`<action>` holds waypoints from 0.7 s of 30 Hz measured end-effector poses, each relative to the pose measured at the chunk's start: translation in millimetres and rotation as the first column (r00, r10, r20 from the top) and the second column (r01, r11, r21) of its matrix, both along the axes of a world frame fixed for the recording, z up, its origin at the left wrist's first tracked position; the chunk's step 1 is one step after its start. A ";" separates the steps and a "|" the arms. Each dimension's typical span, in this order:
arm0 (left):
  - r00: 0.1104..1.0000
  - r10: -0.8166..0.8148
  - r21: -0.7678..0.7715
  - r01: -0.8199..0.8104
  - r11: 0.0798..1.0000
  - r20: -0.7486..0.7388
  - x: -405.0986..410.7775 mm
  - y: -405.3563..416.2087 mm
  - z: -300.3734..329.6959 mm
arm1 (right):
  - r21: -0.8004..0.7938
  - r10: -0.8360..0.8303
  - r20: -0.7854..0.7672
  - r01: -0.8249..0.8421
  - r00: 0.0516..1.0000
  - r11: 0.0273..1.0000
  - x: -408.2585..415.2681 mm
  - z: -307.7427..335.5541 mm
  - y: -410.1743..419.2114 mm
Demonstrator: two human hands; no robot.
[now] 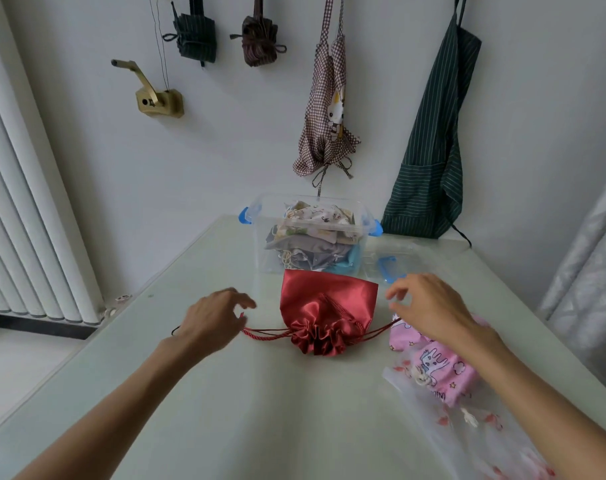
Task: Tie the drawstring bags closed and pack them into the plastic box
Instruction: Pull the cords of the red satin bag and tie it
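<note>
Red satin drawstring bag [326,306] lies mid-table [225,393], mouth gathered, just near of the clear plastic box [312,233]. Left hand [211,317] pinches the left cord [265,332]; right hand [429,306] hides the right cord's end, so its grip is unclear. Pink bag [440,368] lies right, partly under that arm.

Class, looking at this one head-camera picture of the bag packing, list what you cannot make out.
- Cord ends: left hand and right hand cover where the red bag's cords end.
- Pink bag: partly under the right forearm and a clear bag.
- Box: lower bags hidden by upper ones.
- Lid: transparent, outline unclear.
</note>
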State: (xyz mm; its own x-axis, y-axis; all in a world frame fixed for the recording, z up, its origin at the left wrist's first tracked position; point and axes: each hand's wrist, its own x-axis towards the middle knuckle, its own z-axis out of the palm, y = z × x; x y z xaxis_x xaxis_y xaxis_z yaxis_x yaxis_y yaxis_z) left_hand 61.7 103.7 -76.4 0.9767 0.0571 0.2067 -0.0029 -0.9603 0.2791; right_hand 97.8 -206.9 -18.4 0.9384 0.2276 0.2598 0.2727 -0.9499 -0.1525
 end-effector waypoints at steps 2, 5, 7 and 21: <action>0.996 -0.061 0.054 0.065 0.996 -0.070 3.7 -13.1 -0.9 | -0.014 0.079 -0.073 -0.080 0.994 0.997 -5.8 -6.8 12.2; 0.979 -0.108 0.139 0.133 0.981 -0.176 6.5 -26.8 -4.8 | -0.130 0.123 -0.104 -0.136 0.987 0.982 -7.3 -24.1 23.2; 0.971 -0.130 0.140 0.160 0.977 -0.201 8.5 -31.6 -7.3 | -0.206 0.131 -0.149 -0.161 0.980 0.965 -5.5 -35.9 25.7; 0.989 -0.141 0.118 0.144 0.982 -0.030 20.3 -32.2 -9.4 | 0.081 0.155 -0.180 -0.142 0.971 0.986 -1.2 -50.0 21.6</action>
State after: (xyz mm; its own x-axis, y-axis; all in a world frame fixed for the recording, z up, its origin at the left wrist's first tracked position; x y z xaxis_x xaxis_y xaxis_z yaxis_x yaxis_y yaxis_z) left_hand 82.0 71.5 -85.8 0.9774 -0.1071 0.1825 -0.1377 -0.9769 0.1637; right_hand 96.6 -185.3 -68.4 0.9286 0.3561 0.1046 0.3711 -0.8867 -0.2757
